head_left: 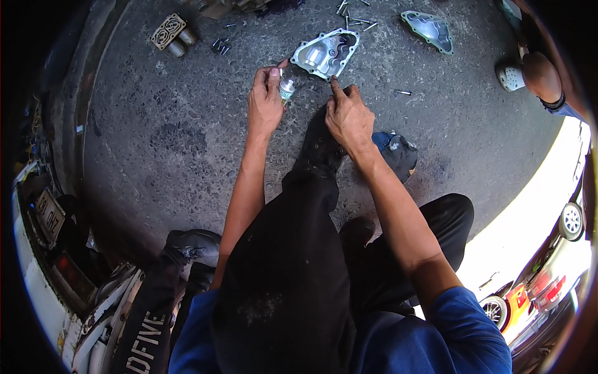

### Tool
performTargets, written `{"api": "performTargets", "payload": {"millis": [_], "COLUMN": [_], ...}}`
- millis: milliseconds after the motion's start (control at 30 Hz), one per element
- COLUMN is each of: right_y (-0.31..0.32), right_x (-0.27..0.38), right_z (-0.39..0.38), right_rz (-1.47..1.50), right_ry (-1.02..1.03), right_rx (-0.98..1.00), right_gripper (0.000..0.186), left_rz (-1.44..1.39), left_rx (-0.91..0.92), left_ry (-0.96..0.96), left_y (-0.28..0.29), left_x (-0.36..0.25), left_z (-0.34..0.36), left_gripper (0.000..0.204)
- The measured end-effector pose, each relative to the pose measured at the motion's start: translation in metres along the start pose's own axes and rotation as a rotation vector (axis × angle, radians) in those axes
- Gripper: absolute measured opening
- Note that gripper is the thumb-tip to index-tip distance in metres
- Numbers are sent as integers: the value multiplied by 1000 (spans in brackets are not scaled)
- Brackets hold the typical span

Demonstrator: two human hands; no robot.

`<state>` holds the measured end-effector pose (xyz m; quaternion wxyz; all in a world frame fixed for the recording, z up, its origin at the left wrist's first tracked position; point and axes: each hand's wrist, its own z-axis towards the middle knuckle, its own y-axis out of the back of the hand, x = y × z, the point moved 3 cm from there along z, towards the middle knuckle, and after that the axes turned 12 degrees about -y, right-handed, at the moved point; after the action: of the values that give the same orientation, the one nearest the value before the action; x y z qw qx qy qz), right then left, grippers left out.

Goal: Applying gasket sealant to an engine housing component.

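Note:
A silvery metal cover (pixel 325 55), hollow side up with bolt holes along its rim, lies on the ground ahead of me. My left hand (pixel 266 103) is closed around a small bottle (pixel 286 91) with a greenish-white label and pale top. One of its fingers reaches the cover's left corner. From the near side, my right hand (pixel 350 118) extends its index finger onto the cover's lower rim; the other fingers are bent, with nothing visible in them. My dark shoe (pixel 321 140) stands between the two hands, just short of the cover.
Loose bolts (pixel 356 21) lie beyond the cover, with dark bolts (pixel 220 46) to its left. Farther left sits a metal engine part (pixel 170 34); a second cover (pixel 428 31) lies far right. A dark cloth (pixel 396 153) rests beside my right forearm. Another person's foot (pixel 511 76) is at right.

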<state>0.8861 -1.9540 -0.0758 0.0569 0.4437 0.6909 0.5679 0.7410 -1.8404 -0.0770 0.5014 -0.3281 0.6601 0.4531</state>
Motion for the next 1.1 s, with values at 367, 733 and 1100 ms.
{"api": "performTargets", "payload": {"millis": [367, 733, 1100], "right_y": [1, 2, 3], "right_x": [0, 1, -3], "right_z": [1, -1, -2], "right_rz": [75, 24, 39], "right_ry": [-17, -50, -26], "right_rx": [24, -4, 13], "right_gripper": [45, 46, 48], "left_rz": [26, 25, 40], "left_rx": [4, 11, 56], "left_ry": [-2, -11, 33], "left_y": [-1, 1, -1], "left_x": [-1, -1, -5], "left_z": [0, 1, 0], "left_gripper": [40, 41, 37]}}
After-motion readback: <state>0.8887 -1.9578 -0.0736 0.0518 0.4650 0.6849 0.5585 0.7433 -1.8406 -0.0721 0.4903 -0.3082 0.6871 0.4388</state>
